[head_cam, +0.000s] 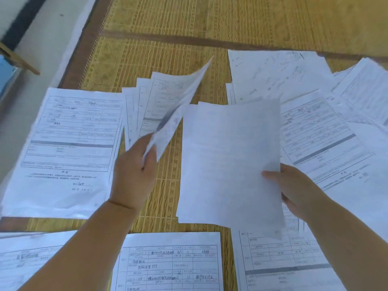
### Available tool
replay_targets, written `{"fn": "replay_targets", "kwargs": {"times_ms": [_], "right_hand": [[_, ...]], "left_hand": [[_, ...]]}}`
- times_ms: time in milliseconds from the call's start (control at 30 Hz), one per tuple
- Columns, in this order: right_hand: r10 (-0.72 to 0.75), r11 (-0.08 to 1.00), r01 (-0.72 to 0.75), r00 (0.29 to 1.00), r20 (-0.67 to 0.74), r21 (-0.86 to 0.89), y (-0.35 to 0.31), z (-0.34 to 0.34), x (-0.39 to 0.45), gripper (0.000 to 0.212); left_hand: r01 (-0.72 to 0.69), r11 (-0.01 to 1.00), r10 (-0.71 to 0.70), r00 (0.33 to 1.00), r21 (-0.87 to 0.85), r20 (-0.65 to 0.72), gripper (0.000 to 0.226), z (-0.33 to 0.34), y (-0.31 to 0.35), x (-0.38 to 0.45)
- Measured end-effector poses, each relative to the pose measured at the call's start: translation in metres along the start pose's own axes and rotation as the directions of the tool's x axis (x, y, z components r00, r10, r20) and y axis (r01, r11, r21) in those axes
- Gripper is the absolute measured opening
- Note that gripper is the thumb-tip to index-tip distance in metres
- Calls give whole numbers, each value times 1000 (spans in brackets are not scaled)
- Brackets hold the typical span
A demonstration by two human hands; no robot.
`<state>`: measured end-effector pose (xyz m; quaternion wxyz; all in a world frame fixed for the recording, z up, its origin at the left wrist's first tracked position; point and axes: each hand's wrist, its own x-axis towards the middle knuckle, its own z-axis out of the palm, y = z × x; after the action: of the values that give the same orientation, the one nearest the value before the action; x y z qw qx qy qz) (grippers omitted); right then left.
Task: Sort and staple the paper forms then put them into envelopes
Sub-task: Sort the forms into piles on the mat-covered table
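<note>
A yellow woven mat [168, 28] holds flat white forms [69, 143]. The left hand [134, 171] pinches one bent sheet [178, 108]; the right hand [294, 190] holds a thin stack [228, 164].

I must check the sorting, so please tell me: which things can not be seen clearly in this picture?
- Head view: the front of the stack in the right hand is turned away.
- The sheet pinched by the left hand is blurred by motion.
- The writing on the forms on the mat is too small to read.
- The bottom forms are cut by the edge.
</note>
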<state>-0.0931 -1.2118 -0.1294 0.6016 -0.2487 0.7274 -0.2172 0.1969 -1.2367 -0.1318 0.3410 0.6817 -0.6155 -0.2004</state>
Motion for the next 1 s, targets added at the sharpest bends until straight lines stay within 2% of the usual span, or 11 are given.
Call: {"fn": "replay_targets", "kwargs": {"times_ms": [100, 200, 333, 367, 433, 500, 533, 633, 700, 833, 1000], "right_hand": [[31, 988, -28, 999, -14, 153, -1, 12, 3, 20], [33, 917, -44, 999, 36, 396, -4, 21, 13, 34], [5, 987, -14, 999, 53, 163, -9, 32, 29, 21], [8, 999, -7, 999, -33, 39, -9, 34, 33, 23], [13, 1000, -16, 991, -130, -19, -12, 34, 34, 20], [-17, 999, 21, 996, -93, 37, -15, 31, 31, 17], [-59, 995, 61, 997, -40, 75, -17, 28, 27, 20], [-217, 964, 181, 959, 184, 197, -35, 23, 6, 30], [-297, 954, 277, 923, 243, 115, -56, 28, -9, 30], [-377, 893, 384, 923, 73, -234, -98, 38, -37, 14], [-535, 835, 547, 832, 146, -55, -121, 41, -56, 35]], "left_hand": [[-222, 973, 228, 963, -57, 143, 23, 9, 17, -22], [-453, 890, 424, 787, -47, 448, 47, 38, 13, -52], [-445, 894, 186, 457, 43, 870, 77, 53, 29, -70], [-385, 921, 148, 476, 54, 867, 85, 49, 29, -70], [-251, 967, 144, 696, 50, 703, 83, 35, 20, -56], [-38, 999, 32, 906, 6, 422, 79, 16, 13, -34], [120, 988, -82, 940, -98, 331, 83, 7, 7, -21], [546, 720, -353, 820, -429, 450, 87, -16, 2, 20], [541, 693, -351, 831, -476, 433, 65, -33, 6, 40], [397, 746, -323, 918, -535, 230, 32, -68, 31, 58], [309, 812, -241, 950, -495, 198, 24, -89, 37, 56]]}}
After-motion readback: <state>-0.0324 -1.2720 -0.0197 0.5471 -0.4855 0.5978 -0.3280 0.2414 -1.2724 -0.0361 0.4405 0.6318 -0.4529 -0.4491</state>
